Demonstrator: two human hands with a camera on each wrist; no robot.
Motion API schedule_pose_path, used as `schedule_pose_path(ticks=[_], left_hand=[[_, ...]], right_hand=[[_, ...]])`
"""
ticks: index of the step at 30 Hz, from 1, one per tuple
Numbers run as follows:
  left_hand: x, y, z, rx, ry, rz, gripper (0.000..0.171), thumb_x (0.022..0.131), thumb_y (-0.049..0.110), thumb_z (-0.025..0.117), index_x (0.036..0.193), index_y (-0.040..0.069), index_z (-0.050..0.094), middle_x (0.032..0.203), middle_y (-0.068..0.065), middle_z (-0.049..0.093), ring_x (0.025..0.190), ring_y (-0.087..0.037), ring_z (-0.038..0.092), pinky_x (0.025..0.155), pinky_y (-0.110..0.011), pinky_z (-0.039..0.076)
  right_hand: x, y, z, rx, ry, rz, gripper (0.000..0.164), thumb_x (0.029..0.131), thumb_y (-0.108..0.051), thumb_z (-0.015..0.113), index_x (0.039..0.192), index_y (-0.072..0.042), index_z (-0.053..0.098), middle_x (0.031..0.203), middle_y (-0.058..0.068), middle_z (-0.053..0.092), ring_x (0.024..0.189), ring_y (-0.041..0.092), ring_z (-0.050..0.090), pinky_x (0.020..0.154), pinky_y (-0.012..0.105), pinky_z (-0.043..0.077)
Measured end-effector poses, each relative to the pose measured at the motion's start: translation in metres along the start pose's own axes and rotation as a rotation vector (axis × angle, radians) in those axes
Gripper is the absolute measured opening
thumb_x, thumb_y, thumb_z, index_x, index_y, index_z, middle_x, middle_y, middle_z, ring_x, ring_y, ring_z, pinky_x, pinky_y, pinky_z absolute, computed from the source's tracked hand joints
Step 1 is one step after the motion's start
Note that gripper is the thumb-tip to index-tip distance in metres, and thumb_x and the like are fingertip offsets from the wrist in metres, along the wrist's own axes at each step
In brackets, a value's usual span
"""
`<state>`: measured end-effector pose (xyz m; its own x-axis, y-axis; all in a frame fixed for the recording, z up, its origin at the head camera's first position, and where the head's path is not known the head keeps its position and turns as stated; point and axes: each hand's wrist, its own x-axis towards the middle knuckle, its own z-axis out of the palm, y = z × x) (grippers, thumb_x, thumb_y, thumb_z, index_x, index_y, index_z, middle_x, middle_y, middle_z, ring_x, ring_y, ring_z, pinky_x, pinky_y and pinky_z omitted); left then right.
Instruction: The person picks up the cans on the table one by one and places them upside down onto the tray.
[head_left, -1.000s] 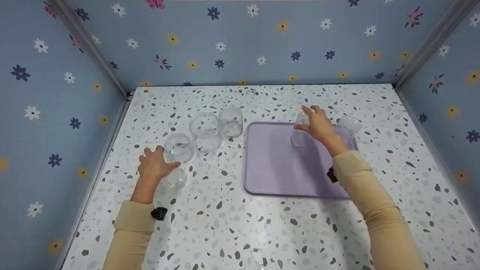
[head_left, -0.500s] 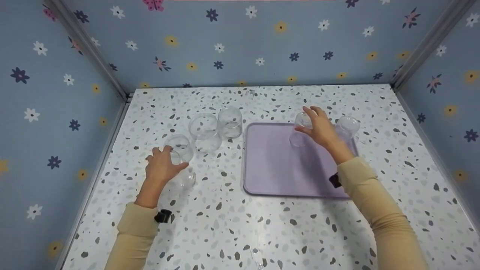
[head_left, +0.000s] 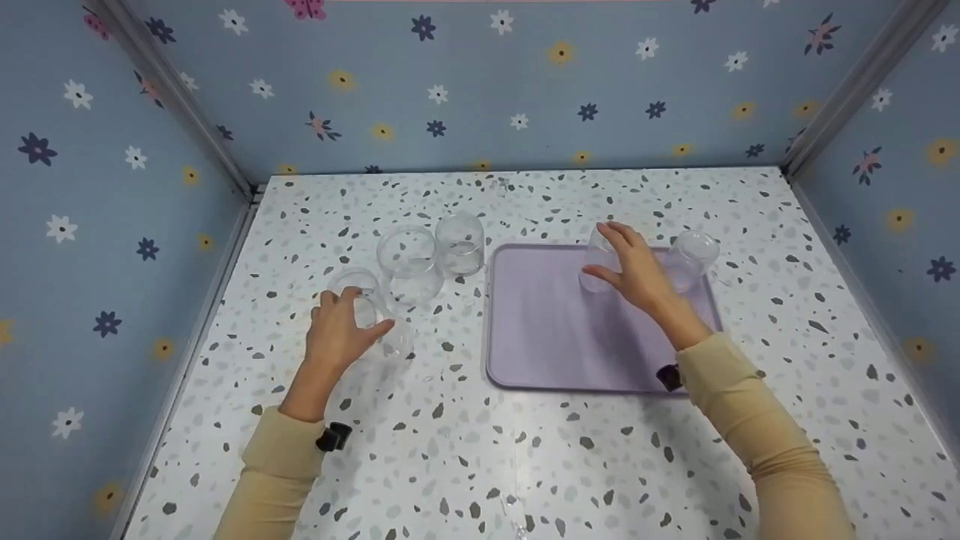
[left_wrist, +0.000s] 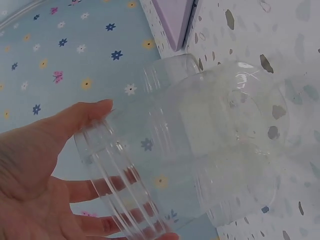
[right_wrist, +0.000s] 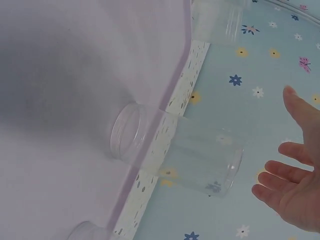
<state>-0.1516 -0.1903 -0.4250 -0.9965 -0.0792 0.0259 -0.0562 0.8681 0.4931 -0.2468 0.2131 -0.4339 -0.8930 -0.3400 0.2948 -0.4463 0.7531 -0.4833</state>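
My left hand [head_left: 337, 334] grips a clear cylindrical jar [left_wrist: 165, 130], thumb on one side and fingers wrapped round the other. In the head view that jar is tilted, just in front of another clear jar [head_left: 354, 279]. On the far edge of a lilac tray [head_left: 540, 322] stands a clear jar [right_wrist: 180, 150] upright. Beside it my right hand [head_left: 637, 277] is spread, thumb and fingers apart; in the right wrist view a gap shows between the fingers and the jar. Another clear jar [head_left: 691, 259] stands at the tray's far right corner.
Left of the tray, a wide clear jar [head_left: 409, 274] and a narrower clear jar [head_left: 460, 247] stand side by side on the speckled table [head_left: 450, 450]. Flower-patterned walls [head_left: 480, 75] enclose the table at the back and both sides.
My left hand has moved right and slightly away from me with the jar in it. My right hand's fingers have come off the jar on the tray, which stays in place.
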Motion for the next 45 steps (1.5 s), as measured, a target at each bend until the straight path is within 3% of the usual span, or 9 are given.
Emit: schedule_pose_path(ticks=[7, 21, 31, 45], left_hand=[[0.0, 0.007, 0.008, -0.019, 0.084, 0.054, 0.068, 0.073, 0.039, 0.07, 0.121, -0.002, 0.046, 0.107, -0.028, 0.041, 0.089, -0.044, 0.046, 0.066, -0.054, 0.042], [0.007, 0.025, 0.029, -0.198, 0.235, 0.179, 0.065, 0.071, 0.038, 0.072, 0.119, -0.001, 0.05, 0.104, -0.022, 0.044, 0.093, -0.035, 0.047, 0.078, -0.045, 0.041], [0.011, 0.04, 0.041, -0.311, 0.258, 0.216, 0.064, 0.073, 0.038, 0.071, 0.121, 0.002, 0.049, 0.107, -0.018, 0.044, 0.098, -0.031, 0.047, 0.086, -0.041, 0.04], [0.016, 0.061, 0.055, -0.443, 0.279, 0.273, 0.06, 0.075, 0.04, 0.068, 0.122, 0.007, 0.049, 0.111, -0.01, 0.044, 0.104, -0.022, 0.045, 0.09, -0.035, 0.037]], right_hand=[[-0.009, -0.005, 0.006, 0.031, 0.035, -0.034, 0.065, 0.078, -0.029, 0.066, 0.132, -0.004, 0.04, 0.131, 0.018, 0.037, 0.12, 0.032, 0.036, 0.094, 0.045, 0.033], [-0.026, -0.016, 0.017, 0.078, 0.116, -0.137, 0.062, 0.076, -0.022, 0.071, 0.128, -0.002, 0.045, 0.126, 0.02, 0.042, 0.116, 0.03, 0.04, 0.093, 0.043, 0.035], [-0.033, -0.027, 0.028, 0.17, 0.158, -0.199, 0.062, 0.074, -0.019, 0.072, 0.127, -0.001, 0.046, 0.124, 0.018, 0.044, 0.115, 0.026, 0.041, 0.094, 0.041, 0.034], [-0.037, -0.039, 0.043, 0.294, 0.143, -0.178, 0.064, 0.075, -0.019, 0.072, 0.128, 0.001, 0.044, 0.124, 0.015, 0.045, 0.112, 0.025, 0.041, 0.09, 0.041, 0.036]])
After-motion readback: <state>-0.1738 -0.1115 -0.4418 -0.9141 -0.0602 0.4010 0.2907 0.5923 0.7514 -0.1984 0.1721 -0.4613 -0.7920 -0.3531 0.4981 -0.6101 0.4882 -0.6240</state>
